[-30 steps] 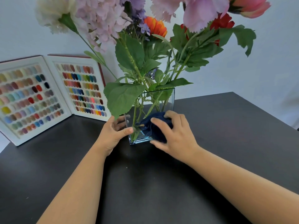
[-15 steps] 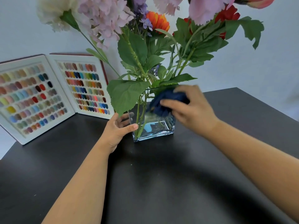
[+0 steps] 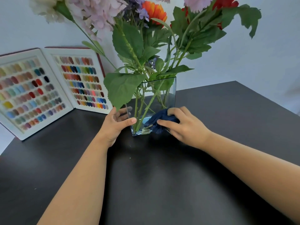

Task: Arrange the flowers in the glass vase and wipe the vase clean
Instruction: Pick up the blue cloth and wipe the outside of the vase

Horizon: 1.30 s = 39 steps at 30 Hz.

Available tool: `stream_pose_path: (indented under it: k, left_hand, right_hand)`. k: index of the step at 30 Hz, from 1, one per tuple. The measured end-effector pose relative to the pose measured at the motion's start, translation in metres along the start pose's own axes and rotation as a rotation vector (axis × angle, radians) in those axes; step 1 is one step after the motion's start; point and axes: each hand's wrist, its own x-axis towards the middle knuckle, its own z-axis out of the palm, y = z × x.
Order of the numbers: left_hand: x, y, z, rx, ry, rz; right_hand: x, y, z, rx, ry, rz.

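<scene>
Two bare forearms reach out over the dark worktop (image 3: pixel 154 184) towards a square glass vase (image 3: pixel 168 98) that stands near its middle. The right hand (image 3: pixel 183 125) is back down at the foot of the vase after riding up by the rim half a second ago; it grips a bunched dark blue cloth (image 3: pixel 159 121) and presses it against the lower part of the near glass face. That drop reads as another downward pass, so the wiping looks well under way and the front wall has probably been covered from top to bottom. The left hand (image 3: pixel 116 122) has kept its place as a brace: its thumb lies across the near left corner of the vase and its fingers show through the glass on the left wall, curled round that edge. The right wrist is bent slightly, knuckles up, with fingers spread over the cloth. The flowers (image 3: pixel 154 12) already stand in the vase, stems crossing inside the glass, leaves spilling over the rim. Beyond, a folding chart of colour samples (image 3: pixel 53 88) leans against the pale wall (image 3: pixel 267 54).
</scene>
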Motion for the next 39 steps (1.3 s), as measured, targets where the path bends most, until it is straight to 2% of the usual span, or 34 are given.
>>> stream_pose_path:
  k: [3, 8, 10, 13, 17, 19, 25, 30, 35, 39]
  left_hand:
    - [0.001, -0.001, -0.001, 0.007, 0.005, 0.005]
    - [0.001, -0.003, -0.001, 0.002, -0.006, 0.008]
    - [0.002, -0.003, -0.002, 0.005, -0.012, 0.004]
    - [0.003, -0.003, -0.004, 0.001, -0.025, -0.004]
    - [0.003, -0.003, -0.003, 0.008, -0.024, -0.003]
    - [0.003, -0.002, -0.002, 0.010, -0.015, -0.002]
    - [0.003, -0.002, -0.003, 0.017, -0.022, -0.002]
    - [0.001, 0.002, -0.002, 0.018, -0.020, -0.010]
    - [0.000, 0.002, 0.001, 0.033, 0.034, 0.000]
    - [0.001, 0.000, 0.001, 0.052, 0.038, 0.002]
  right_hand:
    - [0.002, -0.001, -0.006, 0.044, 0.045, 0.042]
    - [0.042, 0.013, -0.035, 0.101, 0.416, 0.167]
    - [0.055, 0.013, -0.038, 0.111, 0.481, 0.224]
    - [0.047, -0.003, -0.023, 0.119, 0.384, 0.240]
    - [0.009, -0.020, 0.004, -0.021, 0.027, 0.061]
    - [0.004, -0.022, 0.007, -0.044, -0.049, 0.053]
    - [0.010, -0.003, -0.012, -0.154, -0.125, -0.055]
    - [-0.006, 0.004, -0.018, -0.229, -0.247, 0.008]
    - [-0.003, -0.014, -0.010, -0.160, -0.191, 0.086]
    - [0.017, -0.037, -0.001, -0.099, -0.205, 0.035]
